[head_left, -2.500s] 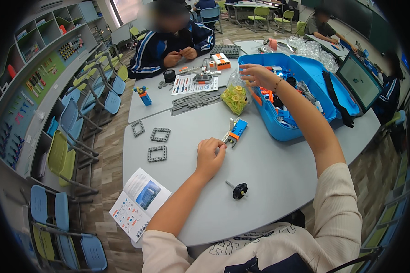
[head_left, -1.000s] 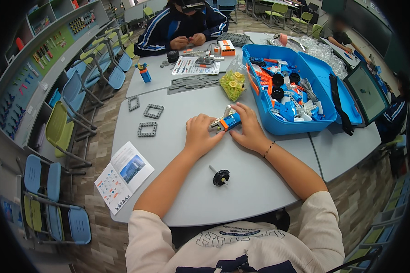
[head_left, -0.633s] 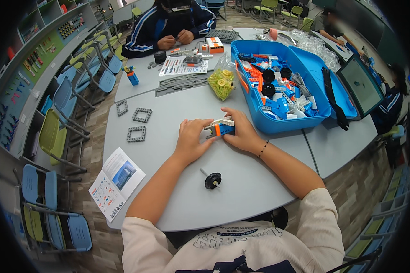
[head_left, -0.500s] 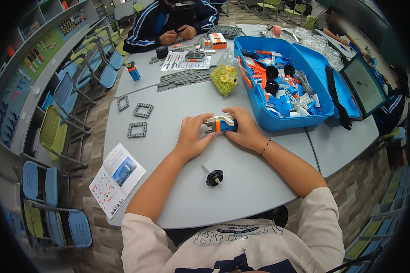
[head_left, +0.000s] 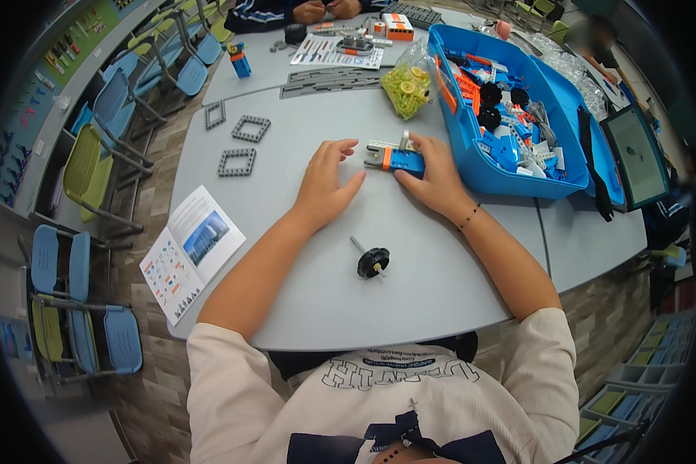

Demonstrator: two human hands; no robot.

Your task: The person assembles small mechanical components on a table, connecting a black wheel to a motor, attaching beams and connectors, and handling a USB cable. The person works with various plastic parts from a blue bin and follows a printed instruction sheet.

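My right hand (head_left: 441, 178) grips the end of a small assembly of building bricks (head_left: 401, 160) in blue, orange and white, with grey prongs at its left end. A white piece stands up from its top near my right fingers. To its left, my left hand (head_left: 327, 187) is open, fingers apart and not touching the assembly. Between my forearms a black wheel (head_left: 372, 264) with a light rod through it lies on the grey table (head_left: 325, 301).
A blue bin (head_left: 503, 184) full of bricks stands to the right, beside a screen (head_left: 632, 157). Beyond my hands lies a bag of yellow-green parts (head_left: 406, 91). Grey rectangular frames (head_left: 237, 162) and an open booklet (head_left: 192, 249) lie left. Another person's hands (head_left: 309, 11) are across the table.
My left hand has let go of the brick assembly and moved left, its fingers spreading. My right hand keeps hold of it. The view has tilted, shifting the table upward.
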